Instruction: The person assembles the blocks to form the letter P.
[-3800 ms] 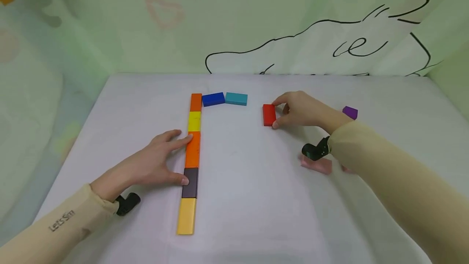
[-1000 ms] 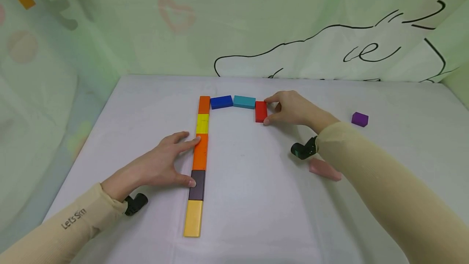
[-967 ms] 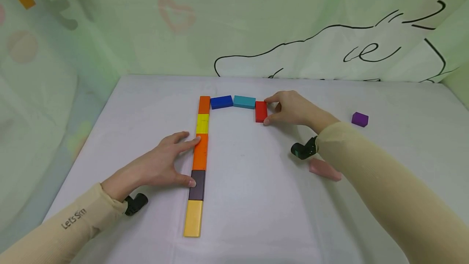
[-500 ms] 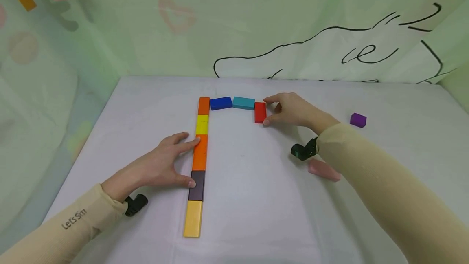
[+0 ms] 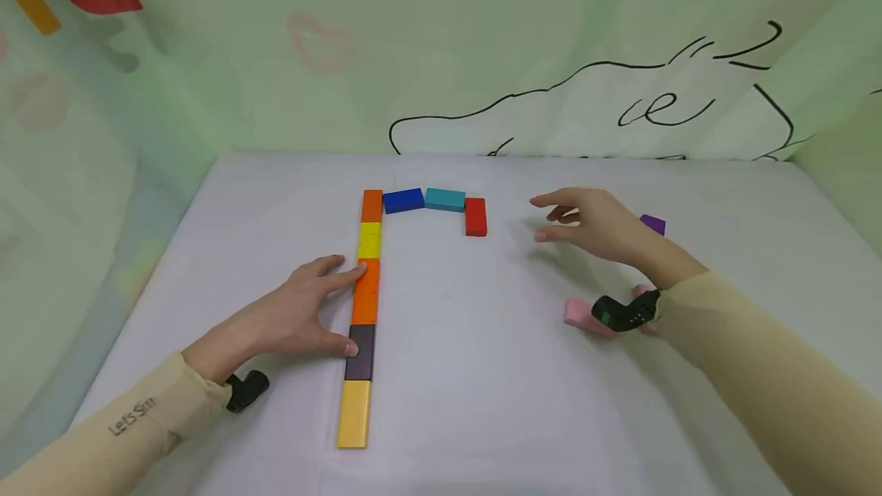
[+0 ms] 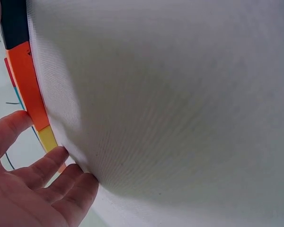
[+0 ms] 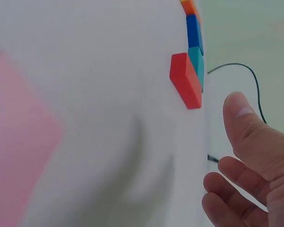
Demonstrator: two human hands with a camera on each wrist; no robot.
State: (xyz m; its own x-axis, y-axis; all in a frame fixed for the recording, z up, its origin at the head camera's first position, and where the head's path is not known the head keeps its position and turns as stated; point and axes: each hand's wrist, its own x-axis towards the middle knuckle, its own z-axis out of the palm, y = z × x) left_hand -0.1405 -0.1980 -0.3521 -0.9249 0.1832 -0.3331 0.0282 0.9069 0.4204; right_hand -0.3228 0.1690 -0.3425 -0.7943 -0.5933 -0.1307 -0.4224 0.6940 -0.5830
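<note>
One red block lies left of your right hand, apart from its parted, empty fingers, long axis pointing toward you. Your left hand, farther off, fingers spread, touches the long orange block and dark block.

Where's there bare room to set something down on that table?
A broad bare patch lies between the dark block and the leftmost pink block, in front of the red block. It's crowded where the left hand touches the long orange block, and by the right wrist camera.
</note>
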